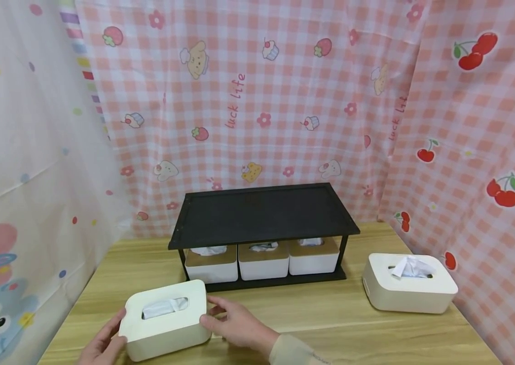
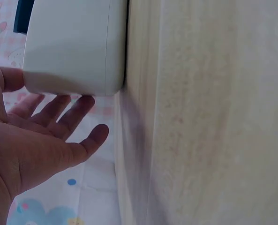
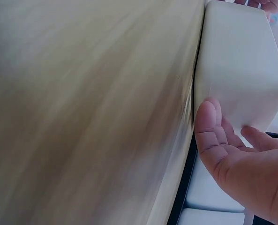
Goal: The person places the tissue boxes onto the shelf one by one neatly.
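A cream tissue box [image 1: 166,324] with a white tissue in its oval slot sits slightly turned on the front left of the wooden table. My left hand [image 1: 104,342] is at its left end, fingertips right at the wall. In the left wrist view, the left fingers [image 2: 78,112] are loosely extended along that end, the little finger apart from it. At the opposite end is my right hand [image 1: 239,322], thumb at the near corner and fingers behind. The right wrist view shows its fingers [image 3: 208,122] gently bent beside the box, not wrapped round it.
Behind the box stands a low black rack [image 1: 262,215], with three white tissue boxes with brown tops, one being the middle box [image 1: 264,268], on its lower shelf. Another cream tissue box [image 1: 410,284] rests at the table's right. Patterned curtains [image 1: 248,101] enclose the back and sides.
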Demonstrator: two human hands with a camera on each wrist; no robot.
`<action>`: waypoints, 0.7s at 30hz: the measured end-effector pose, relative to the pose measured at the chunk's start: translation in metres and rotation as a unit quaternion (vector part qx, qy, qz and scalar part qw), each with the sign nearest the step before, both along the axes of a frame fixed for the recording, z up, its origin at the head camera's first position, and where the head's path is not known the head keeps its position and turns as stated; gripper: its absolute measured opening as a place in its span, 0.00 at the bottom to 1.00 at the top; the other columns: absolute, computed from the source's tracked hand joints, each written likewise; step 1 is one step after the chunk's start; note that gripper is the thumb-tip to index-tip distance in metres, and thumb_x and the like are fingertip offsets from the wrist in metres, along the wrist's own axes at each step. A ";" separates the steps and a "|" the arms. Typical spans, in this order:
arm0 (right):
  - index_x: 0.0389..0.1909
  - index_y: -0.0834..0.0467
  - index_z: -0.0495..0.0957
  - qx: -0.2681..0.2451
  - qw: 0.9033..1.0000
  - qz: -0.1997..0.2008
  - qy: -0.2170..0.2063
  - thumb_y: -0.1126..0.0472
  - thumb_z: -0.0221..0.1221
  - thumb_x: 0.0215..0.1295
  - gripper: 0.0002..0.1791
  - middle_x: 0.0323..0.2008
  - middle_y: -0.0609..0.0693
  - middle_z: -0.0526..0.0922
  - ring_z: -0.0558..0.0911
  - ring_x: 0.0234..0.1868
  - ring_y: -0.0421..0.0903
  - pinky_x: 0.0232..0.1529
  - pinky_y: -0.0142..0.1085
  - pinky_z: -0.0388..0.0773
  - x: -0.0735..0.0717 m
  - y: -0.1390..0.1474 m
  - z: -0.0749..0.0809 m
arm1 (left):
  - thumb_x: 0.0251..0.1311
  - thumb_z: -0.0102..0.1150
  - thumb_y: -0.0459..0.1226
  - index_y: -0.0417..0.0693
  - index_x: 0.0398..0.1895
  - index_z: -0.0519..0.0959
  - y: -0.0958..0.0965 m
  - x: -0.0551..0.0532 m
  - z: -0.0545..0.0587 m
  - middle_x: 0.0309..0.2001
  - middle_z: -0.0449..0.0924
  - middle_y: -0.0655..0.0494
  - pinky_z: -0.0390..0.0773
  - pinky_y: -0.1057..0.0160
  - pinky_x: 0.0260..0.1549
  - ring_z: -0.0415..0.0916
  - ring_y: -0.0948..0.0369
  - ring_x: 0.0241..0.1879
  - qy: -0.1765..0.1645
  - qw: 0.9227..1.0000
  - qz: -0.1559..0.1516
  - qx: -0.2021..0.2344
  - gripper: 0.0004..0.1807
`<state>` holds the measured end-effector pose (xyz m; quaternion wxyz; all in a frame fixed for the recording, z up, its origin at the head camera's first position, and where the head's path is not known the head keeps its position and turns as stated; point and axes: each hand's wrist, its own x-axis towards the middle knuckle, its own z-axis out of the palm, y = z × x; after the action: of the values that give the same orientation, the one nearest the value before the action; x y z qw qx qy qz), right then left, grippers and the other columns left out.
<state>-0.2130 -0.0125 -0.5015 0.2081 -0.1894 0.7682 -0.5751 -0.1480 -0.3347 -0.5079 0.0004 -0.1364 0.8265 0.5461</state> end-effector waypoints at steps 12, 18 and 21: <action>0.73 0.54 0.75 -0.035 0.996 -0.075 -0.039 0.44 0.58 0.81 0.28 0.51 0.53 0.86 0.89 0.40 0.53 0.33 0.43 0.85 0.003 0.014 -0.003 | 0.72 0.66 0.36 0.38 0.82 0.61 0.021 0.002 -0.003 0.79 0.62 0.32 0.78 0.78 0.47 0.76 0.85 0.45 0.010 0.999 -0.002 0.033 0.40; 0.79 0.50 0.69 -0.029 0.995 -0.067 -0.068 0.41 0.58 0.80 0.33 0.57 0.54 0.84 0.89 0.41 0.53 0.35 0.44 0.85 0.002 0.032 -0.001 | 0.70 0.68 0.35 0.35 0.80 0.65 0.035 0.005 -0.006 0.73 0.71 0.34 0.79 0.77 0.47 0.79 0.83 0.47 0.053 0.998 -0.013 0.027 0.38; 0.82 0.46 0.64 -0.027 0.995 -0.060 -0.076 0.40 0.57 0.80 0.35 0.59 0.55 0.83 0.89 0.41 0.54 0.36 0.46 0.86 0.001 0.043 0.001 | 0.70 0.68 0.34 0.35 0.78 0.68 0.043 0.005 -0.005 0.71 0.76 0.37 0.79 0.78 0.47 0.80 0.82 0.47 0.073 0.997 -0.026 0.017 0.36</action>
<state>-0.2120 0.0304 -0.5002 0.2259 -0.1036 0.7443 -0.6199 -0.1428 -0.2914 -0.5127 -0.0439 -0.0748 0.8184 0.5681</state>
